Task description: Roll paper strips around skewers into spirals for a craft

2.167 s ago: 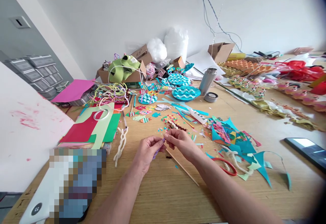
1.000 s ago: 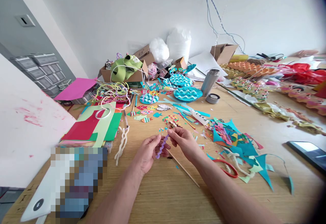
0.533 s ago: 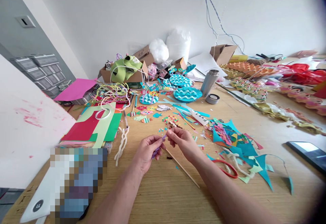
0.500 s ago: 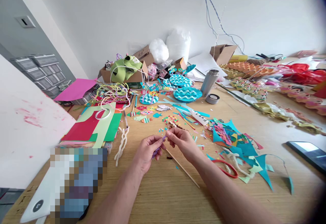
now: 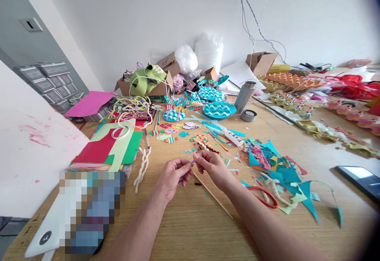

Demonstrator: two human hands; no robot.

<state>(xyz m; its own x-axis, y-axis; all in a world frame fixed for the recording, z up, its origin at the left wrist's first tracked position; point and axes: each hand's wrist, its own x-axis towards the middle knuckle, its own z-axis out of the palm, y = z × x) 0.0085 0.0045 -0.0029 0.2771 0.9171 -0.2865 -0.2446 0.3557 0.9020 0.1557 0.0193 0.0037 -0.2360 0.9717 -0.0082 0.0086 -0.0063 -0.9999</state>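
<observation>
Over the middle of the table, my left hand point(image 5: 174, 174) and my right hand point(image 5: 212, 166) meet, their fingertips close together. Between them runs a short stretch of purple pipe cleaner point(image 5: 192, 161), pinched from both sides. The rest of it is bunched under my left fingers and mostly hidden. A thin wooden stick point(image 5: 214, 197) slants down to the right below my hands; I cannot tell whether it touches them. Just beyond my fingers lie small colored paper bits point(image 5: 198, 138) and a brown and white twisted strand point(image 5: 210, 147).
Paper fish point(image 5: 170, 130) and blue wavy plates point(image 5: 219, 110) lie farther back, near a steel flask point(image 5: 245, 96). Blue paper scraps point(image 5: 285, 180) and a red ring point(image 5: 274, 203) are at right. Colored sheets point(image 5: 133, 148) and a white braid point(image 5: 143, 170) lie left.
Both hands stay almost in place, still pinching the purple pipe cleaner. Less of its purple bunch shows below my left fingers. The view has shifted very slightly.
</observation>
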